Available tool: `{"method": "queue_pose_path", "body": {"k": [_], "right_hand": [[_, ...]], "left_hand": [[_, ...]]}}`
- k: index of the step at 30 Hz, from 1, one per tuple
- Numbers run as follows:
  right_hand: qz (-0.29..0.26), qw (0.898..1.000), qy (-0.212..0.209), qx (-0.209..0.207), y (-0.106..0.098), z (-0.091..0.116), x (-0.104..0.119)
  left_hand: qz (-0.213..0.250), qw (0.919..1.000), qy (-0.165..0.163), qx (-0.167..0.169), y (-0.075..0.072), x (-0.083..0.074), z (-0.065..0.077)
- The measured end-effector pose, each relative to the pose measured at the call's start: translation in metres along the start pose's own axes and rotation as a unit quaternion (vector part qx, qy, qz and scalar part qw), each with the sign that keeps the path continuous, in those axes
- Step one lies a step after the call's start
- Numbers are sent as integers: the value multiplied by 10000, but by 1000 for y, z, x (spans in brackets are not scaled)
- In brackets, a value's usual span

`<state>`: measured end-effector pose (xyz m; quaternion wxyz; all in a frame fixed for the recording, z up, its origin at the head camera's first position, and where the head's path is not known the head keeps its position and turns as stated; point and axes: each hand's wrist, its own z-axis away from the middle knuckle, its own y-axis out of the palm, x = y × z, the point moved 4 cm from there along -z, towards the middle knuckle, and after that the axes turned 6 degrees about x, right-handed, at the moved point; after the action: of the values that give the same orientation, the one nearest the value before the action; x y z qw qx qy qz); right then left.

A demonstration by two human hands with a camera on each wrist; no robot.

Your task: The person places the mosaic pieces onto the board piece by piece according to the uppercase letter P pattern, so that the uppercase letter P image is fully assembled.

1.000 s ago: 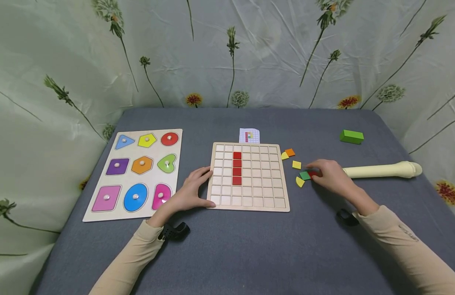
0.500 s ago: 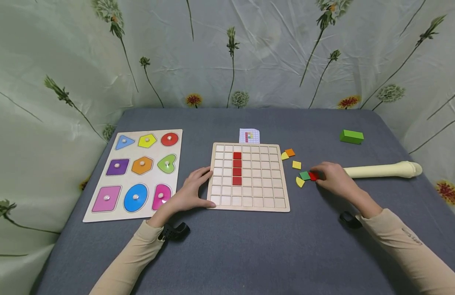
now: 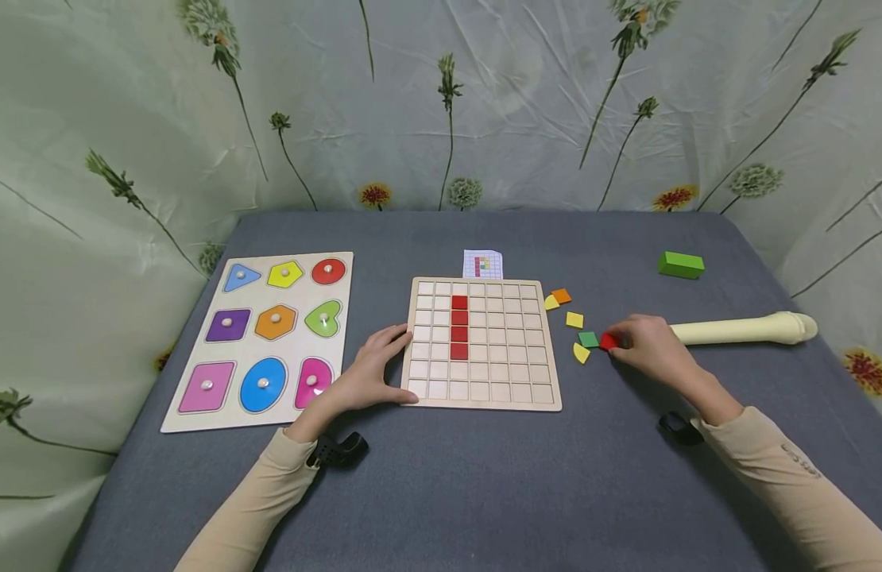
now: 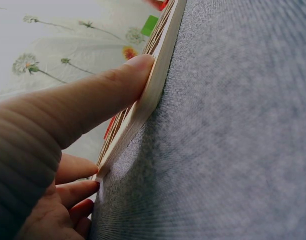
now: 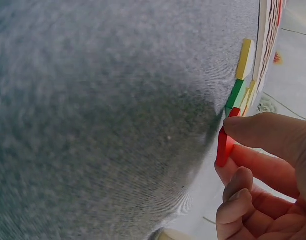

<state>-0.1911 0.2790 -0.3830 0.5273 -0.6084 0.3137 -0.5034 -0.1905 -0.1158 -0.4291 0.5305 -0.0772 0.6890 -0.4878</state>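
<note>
My left hand [image 3: 373, 369] rests at the near left corner of a wooden grid board [image 3: 498, 401]. Its thumb [image 4: 128, 75] lies on the board's rim, and the other fingers touch the left side. Four-sided red tiles [image 3: 459, 316] fill part of one column. To the right of the board, my right hand [image 3: 648, 345] pinches a red tile [image 5: 222, 149] between thumb and fingers, the thumb covering part of it. Beside that tile lies a green tile [image 3: 588, 340], with a yellow quarter-round tile [image 3: 581, 353] and a yellow square tile [image 3: 574, 319] near it.
An orange tile [image 3: 561, 295] and another yellow tile [image 3: 551, 302] lie by the board's right edge. Behind the board is a pattern card [image 3: 482, 264]. A knobbed shape puzzle [image 3: 255, 342] is at left; a cream stick [image 3: 741, 329] and a green block [image 3: 681, 264] are at right.
My right hand has shifted slightly right and drawn its fingers in on the red tile, which now stands a little apart from the green one. My left hand has stayed put.
</note>
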Motion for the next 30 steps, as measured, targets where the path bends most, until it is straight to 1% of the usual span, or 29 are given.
{"method": "queue_pose_path", "body": {"k": [5,10,18,21,30], "right_hand": [[-11,9999,-16,-165,-3,0,4],[-20,9994,-139,-315,-3,-2,10],[7,9987,-386,-340,0,-8,23],[-6,9986,-406,-337,1,-9,27],[-97,9985,-465,-284,4,-14,39]], "left_hand": [[-36,10000,-17,1,-1,-1,1],[-70,10000,-20,-2,-1,-1,1],[-39,10000,-2,-6,0,-1,1],[-49,10000,32,-7,0,0,1],[-38,10000,-11,5,0,0,1]]}}
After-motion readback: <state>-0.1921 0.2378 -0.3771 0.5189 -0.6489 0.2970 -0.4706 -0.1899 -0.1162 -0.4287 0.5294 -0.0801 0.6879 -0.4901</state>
